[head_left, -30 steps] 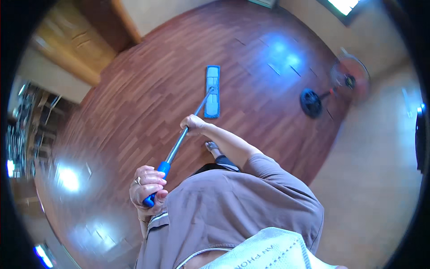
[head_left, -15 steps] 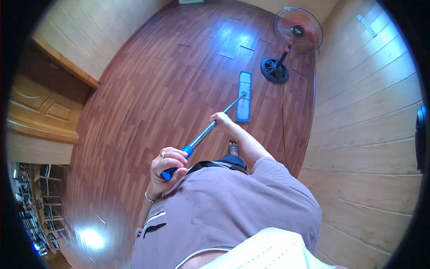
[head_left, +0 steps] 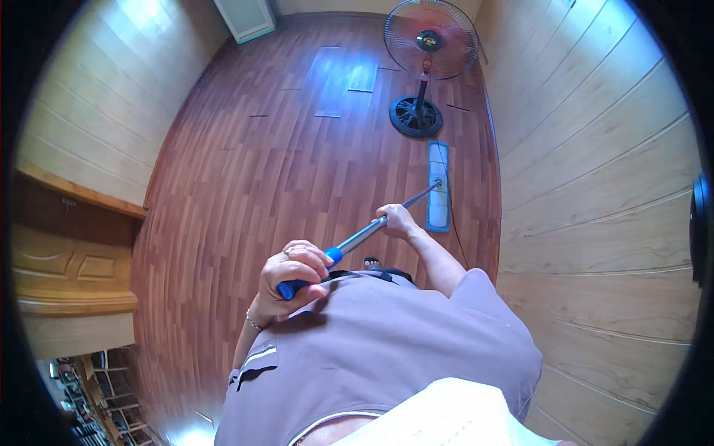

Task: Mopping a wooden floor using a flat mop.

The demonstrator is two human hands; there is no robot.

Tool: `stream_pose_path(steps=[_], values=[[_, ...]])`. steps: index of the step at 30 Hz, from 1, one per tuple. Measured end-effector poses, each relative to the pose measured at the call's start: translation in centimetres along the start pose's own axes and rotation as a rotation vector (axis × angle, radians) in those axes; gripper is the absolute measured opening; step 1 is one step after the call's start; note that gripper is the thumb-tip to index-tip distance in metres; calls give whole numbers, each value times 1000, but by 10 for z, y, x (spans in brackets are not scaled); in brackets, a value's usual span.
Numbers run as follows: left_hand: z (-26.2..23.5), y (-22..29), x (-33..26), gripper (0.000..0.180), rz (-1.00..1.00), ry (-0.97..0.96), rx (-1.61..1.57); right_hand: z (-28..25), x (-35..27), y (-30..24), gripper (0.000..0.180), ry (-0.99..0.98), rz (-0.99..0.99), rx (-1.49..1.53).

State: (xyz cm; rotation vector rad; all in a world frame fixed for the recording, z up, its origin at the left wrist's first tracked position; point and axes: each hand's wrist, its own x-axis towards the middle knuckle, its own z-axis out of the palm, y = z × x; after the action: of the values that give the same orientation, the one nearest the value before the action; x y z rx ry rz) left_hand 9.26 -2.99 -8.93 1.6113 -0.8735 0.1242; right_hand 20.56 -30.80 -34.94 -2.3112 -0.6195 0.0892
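Observation:
My left hand (head_left: pixel 294 279) is wrapped round the blue grip at the upper end of a flat mop (head_left: pixel 362 235), close to my belly. Farther down the metal pole, my right hand (head_left: pixel 397 221) is closed round it with the arm stretched out. The pole slants away to the right and joins the middle of a long, narrow mop head (head_left: pixel 439 201). That head, pale blue-grey with a blue edge, lies on the wood-look floor (head_left: pixel 297 178). It sits beside a thin dark cord, just short of the fan's base.
A standing fan (head_left: pixel 416 116) with a round black base is beyond the mop head. Its cord (head_left: pixel 456 241) trails along the floor near the right wall (head_left: pixel 587 223). A wooden door (head_left: pixel 74 260) is at left, a white cabinet (head_left: pixel 245 18) at the far left, and shelves (head_left: pixel 104 394) at lower left.
The mop head has swung to the right, nearer the cord and the right wall. Both hands have moved slightly right and toward me with the pole. The view has shifted too.

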Motion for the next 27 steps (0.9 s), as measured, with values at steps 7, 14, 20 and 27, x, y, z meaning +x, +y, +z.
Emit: stream_pose_path(steps=[7, 14, 20, 27], values=[[29, -53, 36, 15, -160, -164, -201, -38, -21, 76, 16, -7, 166, -158], [39, -55, 14, 12, -355, -97, -373, -39, -36, 79, 20, -29, 184, -169], [-4, 8, -12, 13, -338, 41, -235, -15, -12, -2, 8, -70, 92, -72], [-32, 87, -15, 16, -149, 89, 220, 25, 32, -77, 40, -65, -170, 184]])
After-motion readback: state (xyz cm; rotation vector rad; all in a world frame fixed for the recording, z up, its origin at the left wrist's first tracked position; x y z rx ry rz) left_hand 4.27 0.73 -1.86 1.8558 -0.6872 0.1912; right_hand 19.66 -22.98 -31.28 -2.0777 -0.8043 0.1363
